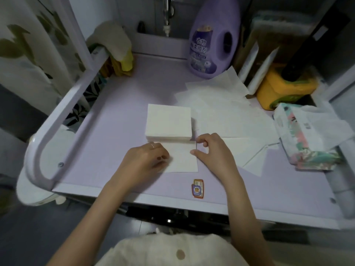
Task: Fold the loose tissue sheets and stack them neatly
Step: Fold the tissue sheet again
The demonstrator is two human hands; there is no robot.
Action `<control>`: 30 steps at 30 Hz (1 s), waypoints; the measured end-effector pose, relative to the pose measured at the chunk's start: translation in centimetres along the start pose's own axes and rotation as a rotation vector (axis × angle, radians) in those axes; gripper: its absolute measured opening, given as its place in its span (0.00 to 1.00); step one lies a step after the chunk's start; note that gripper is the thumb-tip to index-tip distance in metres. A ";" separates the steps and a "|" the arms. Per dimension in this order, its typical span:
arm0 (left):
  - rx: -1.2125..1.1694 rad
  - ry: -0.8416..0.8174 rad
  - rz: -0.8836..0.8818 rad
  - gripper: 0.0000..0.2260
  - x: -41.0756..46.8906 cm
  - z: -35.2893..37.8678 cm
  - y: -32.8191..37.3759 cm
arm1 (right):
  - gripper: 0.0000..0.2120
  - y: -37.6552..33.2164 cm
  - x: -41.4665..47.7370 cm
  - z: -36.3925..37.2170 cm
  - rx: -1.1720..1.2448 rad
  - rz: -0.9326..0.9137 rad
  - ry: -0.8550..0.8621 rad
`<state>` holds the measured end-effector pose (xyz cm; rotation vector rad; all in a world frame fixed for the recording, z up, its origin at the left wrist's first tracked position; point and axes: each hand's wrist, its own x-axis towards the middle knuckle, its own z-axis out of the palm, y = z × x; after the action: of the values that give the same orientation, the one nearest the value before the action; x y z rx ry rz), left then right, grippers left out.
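Note:
A neat stack of folded white tissues (169, 122) sits mid-table. Just in front of it lies a folded tissue sheet (182, 159) on the lilac tabletop. My left hand (148, 158) rests on the sheet's left part with fingers curled over its edge. My right hand (209, 148) pinches the sheet's right edge between thumb and forefinger. Several loose unfolded tissue sheets (226, 112) lie spread to the right of the stack, one reaching toward the front right (247, 152).
A purple detergent bottle (213, 39) stands at the back. An opened tissue pack (307, 135) lies at the right edge, a yellow container (284, 87) behind it. Cloths (115, 43) hang over the white rail (63, 112) on the left. A sticker (197, 188) marks the front edge.

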<state>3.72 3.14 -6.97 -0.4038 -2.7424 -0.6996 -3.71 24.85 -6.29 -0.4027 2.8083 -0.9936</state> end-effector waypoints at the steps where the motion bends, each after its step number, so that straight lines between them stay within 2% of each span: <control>1: 0.000 0.006 -0.006 0.09 0.0 0.0 0.1 | 0.09 -0.1 0.0 0.0 -0.018 -0.011 -0.002; 3: -0.001 0.053 0.004 0.07 0.0 -0.1 0.2 | 0.06 0.0 0.0 -0.1 0.000 -0.039 -0.045; 6: -0.038 0.155 0.036 0.09 0.0 -0.3 0.6 | 0.09 0.5 -0.8 -0.7 0.123 -0.092 -0.124; 9: -0.146 0.225 0.023 0.11 0.1 -0.7 1.3 | 0.06 0.4 -1.9 -1.8 0.455 -0.119 -0.231; 11: -0.304 0.191 -0.026 0.14 0.2 -1.3 1.9 | 0.05 -0.2 -2.3 -2.6 0.649 -0.175 -0.222; 13: -0.537 0.123 -0.128 0.16 0.3 -1.8 2.5 | 0.04 -1.0 -2.4 -3.5 0.734 -0.239 -0.168; 16: -0.809 0.134 -0.295 0.08 0.9 -2.8 3.1 | 0.05 -2.4 -1.8 -4.5 0.822 -0.269 -0.122; 20: -0.856 0.212 -0.381 0.06 2.8 -4.4 2.3 | 0.12 -4.0 0.0 -5.2 0.849 -0.211 -0.142; 23: -0.831 0.217 -0.378 0.05 4.8 -5.8 1.5 | 0.11 -5.1 1.5 -5.0 0.793 -0.156 -0.148; 24: -0.813 0.218 -0.385 0.05 5.5 -6.1 1.3 | 0.10 -5.4 2.1 -4.7 0.791 -0.123 -0.124; 27: -0.762 0.200 -0.472 0.04 7.5 -6.3 0.2 | 0.16 -5.6 4.7 -3.3 0.768 -0.009 0.038; 30: -0.701 0.116 -0.610 0.08 8.4 -5.5 -1.2 | 0.12 -5.6 6.9 -1.9 0.701 0.102 0.136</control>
<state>-3.28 1.00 -0.05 0.3637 -2.4177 -1.7744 -9.55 19.82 -1.56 -0.1011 2.3263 -1.9140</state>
